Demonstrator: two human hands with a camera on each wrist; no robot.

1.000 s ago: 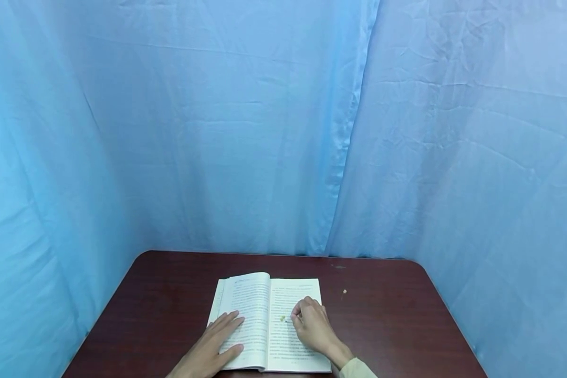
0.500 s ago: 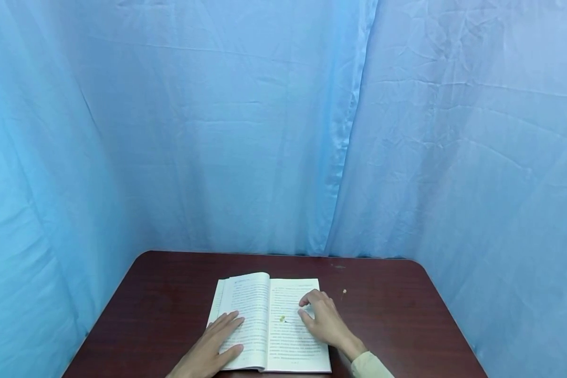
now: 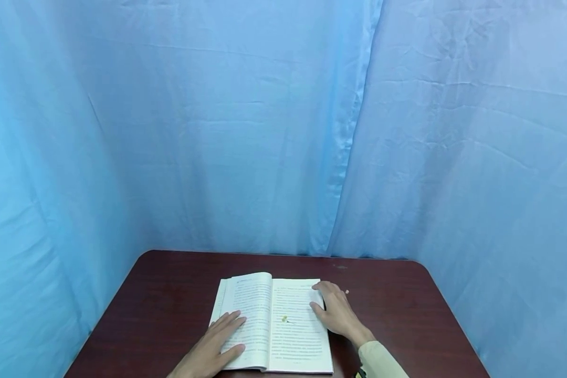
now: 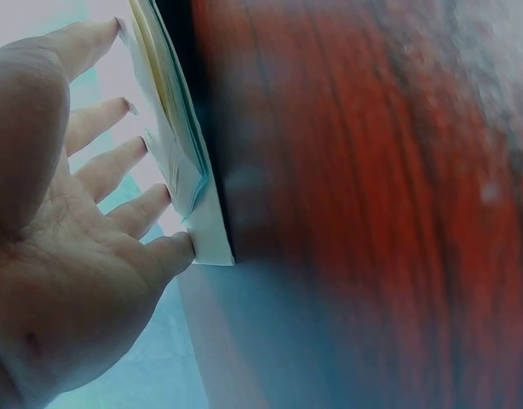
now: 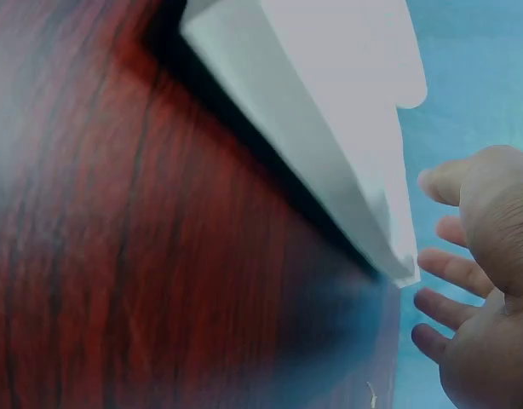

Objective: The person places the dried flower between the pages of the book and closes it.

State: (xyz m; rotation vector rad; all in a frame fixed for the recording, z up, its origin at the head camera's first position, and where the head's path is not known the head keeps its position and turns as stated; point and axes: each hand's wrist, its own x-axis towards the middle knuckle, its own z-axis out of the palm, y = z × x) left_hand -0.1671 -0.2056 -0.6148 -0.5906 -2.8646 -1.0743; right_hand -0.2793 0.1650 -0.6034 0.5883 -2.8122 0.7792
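Note:
An open book [image 3: 295, 346] with printed pages lies on the table. On its right page rests a small dried yellow flower [image 3: 284, 318] with a thin stem. My left hand [image 3: 212, 344] rests on the left page with fingers spread, and in the left wrist view its fingertips touch the paper. Over the book's right edge hovers my right hand [image 3: 337, 313], fingers loosely bent and holding nothing; the right wrist view shows the hand [image 5: 483, 281] apart from the page. Just beyond it a second tiny flower [image 3: 347, 291] lies on the table.
The dark red-brown wooden table [image 3: 170, 294] has rounded far corners. Blue curtains [image 3: 245, 157] hang behind it and on both sides. A pale sleeve [image 3: 380, 359] covers my right forearm.
My right hand has released its pinch beside the flower on the page and moved right and away, to the book's right edge. That flower and my left hand stay in place.

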